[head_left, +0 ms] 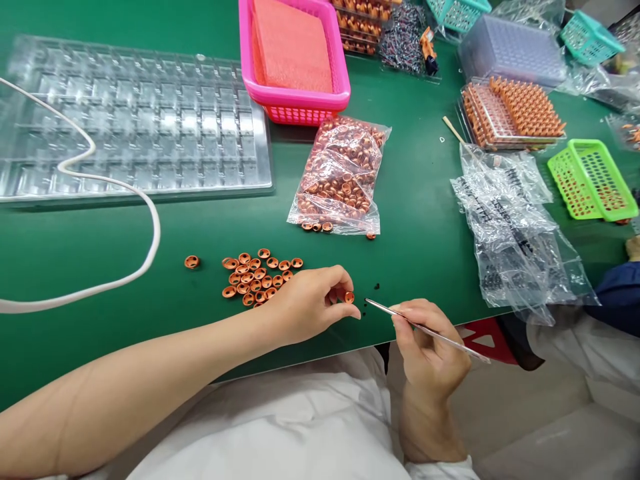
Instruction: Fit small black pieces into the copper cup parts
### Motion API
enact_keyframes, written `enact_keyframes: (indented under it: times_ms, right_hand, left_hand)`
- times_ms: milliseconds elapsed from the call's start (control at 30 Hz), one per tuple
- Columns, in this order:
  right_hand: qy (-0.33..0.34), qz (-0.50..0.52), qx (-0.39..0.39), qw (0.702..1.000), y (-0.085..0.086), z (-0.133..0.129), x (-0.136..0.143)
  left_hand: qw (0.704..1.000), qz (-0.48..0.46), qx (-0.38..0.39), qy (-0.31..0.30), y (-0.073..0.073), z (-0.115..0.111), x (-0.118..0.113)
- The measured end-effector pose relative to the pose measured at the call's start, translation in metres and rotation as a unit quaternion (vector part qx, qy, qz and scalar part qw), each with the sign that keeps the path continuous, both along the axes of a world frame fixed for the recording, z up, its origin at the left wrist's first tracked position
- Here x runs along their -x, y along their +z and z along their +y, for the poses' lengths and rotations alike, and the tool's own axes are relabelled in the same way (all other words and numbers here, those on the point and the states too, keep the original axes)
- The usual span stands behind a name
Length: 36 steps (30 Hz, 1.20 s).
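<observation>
My left hand (315,303) pinches a small copper-coloured cup-shaped part (349,297) between thumb and fingers, just above the green table. In my right hand (433,340) is a pair of metal tweezers (425,329), gripped like a pen. The tweezers' tips point left, beside a few tiny black pieces (377,286) on the table; whether they hold one is too small to tell. Left of my left hand lies a loose group of copper-coloured cups (255,277) with dark holes, partly hidden by my forearm. One more cup (192,262) sits apart, farther left.
A plastic bag of copper cups (343,173) lies ahead, below a pink basket (295,100). Clear trays (135,127) and a white cable (150,227) occupy the left. On the right are plastic bags (505,220), a green basket (593,180), stacked orange parts (530,110) and another person's sleeve (620,297).
</observation>
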State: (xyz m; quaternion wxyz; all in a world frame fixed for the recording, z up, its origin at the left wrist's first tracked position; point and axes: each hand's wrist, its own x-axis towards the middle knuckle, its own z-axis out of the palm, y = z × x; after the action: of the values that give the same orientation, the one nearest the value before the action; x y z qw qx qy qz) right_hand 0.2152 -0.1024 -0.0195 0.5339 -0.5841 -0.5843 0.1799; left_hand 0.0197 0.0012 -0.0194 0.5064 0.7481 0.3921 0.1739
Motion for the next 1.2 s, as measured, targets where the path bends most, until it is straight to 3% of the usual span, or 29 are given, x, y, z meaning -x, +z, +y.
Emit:
enact_keyframes:
  times_ms: [333, 733, 900, 1200]
  right_hand:
    - [0.029, -0.007, -0.016, 0.999, 0.000, 0.003, 0.020]
    - [0.042, -0.044, -0.012, 0.998, 0.002, 0.003, 0.021]
    - [0.046, -0.061, -0.018, 0.997, 0.001, 0.004, 0.020]
    - [0.060, -0.091, -0.029, 0.994, 0.004, 0.004, 0.013]
  left_hand:
    - [0.993, 0.023, -0.114, -0.005, 0.003, -0.005, 0.000]
    - [0.995, 0.014, -0.099, 0.003, 0.003, -0.008, 0.001]
    - [0.993, -0.032, -0.111, -0.004, 0.001, -0.009, 0.001]
    - [0.997, -0.065, -0.038, -0.011, 0.004, -0.010, 0.002]
